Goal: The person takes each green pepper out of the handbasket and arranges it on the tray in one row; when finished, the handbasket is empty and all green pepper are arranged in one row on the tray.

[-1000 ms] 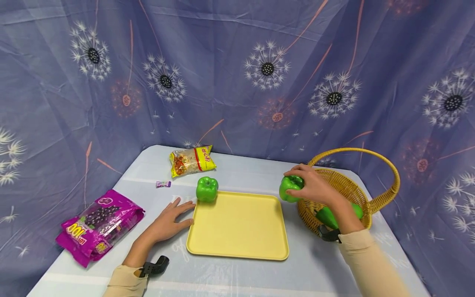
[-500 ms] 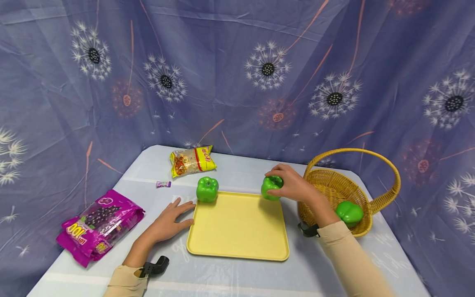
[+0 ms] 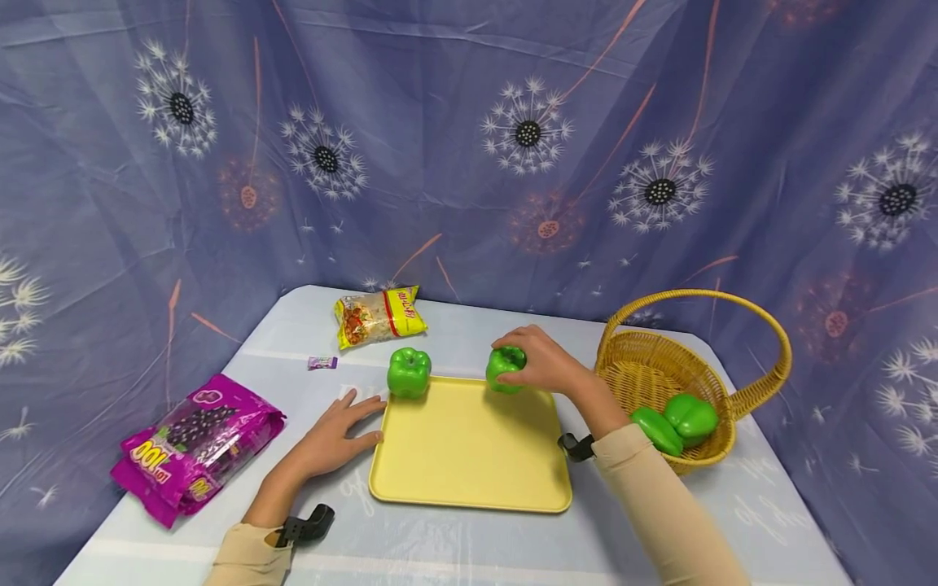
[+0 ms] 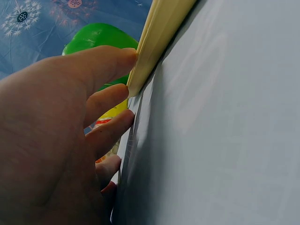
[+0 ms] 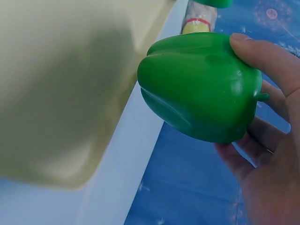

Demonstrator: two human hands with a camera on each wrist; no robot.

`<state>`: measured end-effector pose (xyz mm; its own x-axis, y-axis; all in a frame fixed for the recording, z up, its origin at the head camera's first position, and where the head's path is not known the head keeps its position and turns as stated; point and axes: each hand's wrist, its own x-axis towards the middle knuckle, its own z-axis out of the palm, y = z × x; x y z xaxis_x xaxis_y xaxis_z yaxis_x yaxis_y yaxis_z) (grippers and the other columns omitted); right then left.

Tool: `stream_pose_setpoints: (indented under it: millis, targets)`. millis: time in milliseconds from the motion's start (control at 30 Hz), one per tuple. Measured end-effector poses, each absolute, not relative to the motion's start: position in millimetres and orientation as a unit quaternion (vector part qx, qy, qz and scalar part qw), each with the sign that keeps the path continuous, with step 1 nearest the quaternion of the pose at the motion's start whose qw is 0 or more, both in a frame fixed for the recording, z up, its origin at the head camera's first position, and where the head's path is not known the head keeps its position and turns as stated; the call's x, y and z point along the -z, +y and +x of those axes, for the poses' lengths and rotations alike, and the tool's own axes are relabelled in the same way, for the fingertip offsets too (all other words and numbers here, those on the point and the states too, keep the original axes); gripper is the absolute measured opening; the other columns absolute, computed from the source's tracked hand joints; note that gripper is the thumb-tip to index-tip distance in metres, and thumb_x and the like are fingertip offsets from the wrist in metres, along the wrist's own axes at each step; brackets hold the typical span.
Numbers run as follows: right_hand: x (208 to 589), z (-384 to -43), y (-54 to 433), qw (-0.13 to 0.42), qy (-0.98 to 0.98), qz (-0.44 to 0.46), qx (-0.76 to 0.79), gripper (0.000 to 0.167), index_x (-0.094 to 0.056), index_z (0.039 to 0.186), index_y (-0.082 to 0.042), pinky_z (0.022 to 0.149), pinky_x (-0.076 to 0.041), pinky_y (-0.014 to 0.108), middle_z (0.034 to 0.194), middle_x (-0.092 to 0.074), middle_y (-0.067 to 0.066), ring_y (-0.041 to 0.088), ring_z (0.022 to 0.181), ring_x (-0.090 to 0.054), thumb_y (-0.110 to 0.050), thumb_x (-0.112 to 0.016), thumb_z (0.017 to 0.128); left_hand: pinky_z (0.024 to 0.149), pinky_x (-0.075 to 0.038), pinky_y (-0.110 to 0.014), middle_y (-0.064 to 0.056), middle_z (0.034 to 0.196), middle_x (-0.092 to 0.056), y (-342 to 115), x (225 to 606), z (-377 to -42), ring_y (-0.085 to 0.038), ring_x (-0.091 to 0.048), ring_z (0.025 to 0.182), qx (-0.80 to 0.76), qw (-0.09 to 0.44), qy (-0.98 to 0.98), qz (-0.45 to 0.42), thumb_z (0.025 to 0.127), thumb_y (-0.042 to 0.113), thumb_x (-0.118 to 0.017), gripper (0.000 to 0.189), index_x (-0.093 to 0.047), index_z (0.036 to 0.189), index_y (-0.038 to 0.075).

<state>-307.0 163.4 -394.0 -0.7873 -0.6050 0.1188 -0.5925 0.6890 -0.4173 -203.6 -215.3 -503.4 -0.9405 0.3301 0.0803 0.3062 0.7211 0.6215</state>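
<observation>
My right hand (image 3: 541, 362) grips a green bell pepper (image 5: 201, 89) between thumb and fingers, stem toward the palm. In the head view that pepper overlaps the far rim of a yellow tray (image 3: 469, 448). Another green bell pepper (image 3: 409, 373) stands at the tray's far left corner. My left hand (image 3: 339, 435) lies on the table left of the tray, fingers spread. Its thumb and index fingertips are right at the tray's edge (image 4: 152, 44) in the left wrist view.
At the right stands a wicker basket (image 3: 641, 350) with a tall handle, holding a green pepper (image 3: 690, 417) and a long green vegetable (image 3: 658, 431). A yellow food bag (image 3: 381, 317), a small purple packet (image 3: 322, 363) and a large purple bag (image 3: 198, 448) lie to the left.
My right hand has carried the bell pepper leftward from beside the basket to the tray's far rim. The basket's contents have come into fuller view. My left hand has stayed in place.
</observation>
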Motion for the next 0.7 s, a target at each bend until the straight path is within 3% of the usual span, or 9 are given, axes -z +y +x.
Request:
stream_pose_setpoints:
  millis: [233,700]
  targets:
    - [399,-309,140,0.014,0.92,-0.334,0.205,0.061,-0.063,0.127,-0.016,0.083,-0.049,0.035,0.12,-0.056,0.002,0.019,0.108,-0.051,-0.044,-0.08,0.076,0.112,-0.007,-0.061,-0.004,0.146,-0.044,-216,505,-203,-0.04,-0.012,0.142,-0.334,0.019,0.927,0.168,0.09,0.045,-0.064,0.057,-0.052,0.14,0.021]
    - [406,-306,102,0.005,0.913,-0.355,0.203,0.062,-0.061,0.13,-0.018,0.085,-0.049,0.032,0.121,-0.056,-0.001,0.015,0.107,-0.054,-0.046,-0.079,0.077,0.112,-0.008,-0.06,-0.005,0.145,-0.046,-216,503,-203,-0.04,-0.013,0.142,-0.331,0.011,0.927,0.174,0.09,0.044,-0.064,0.057,-0.052,0.14,0.019]
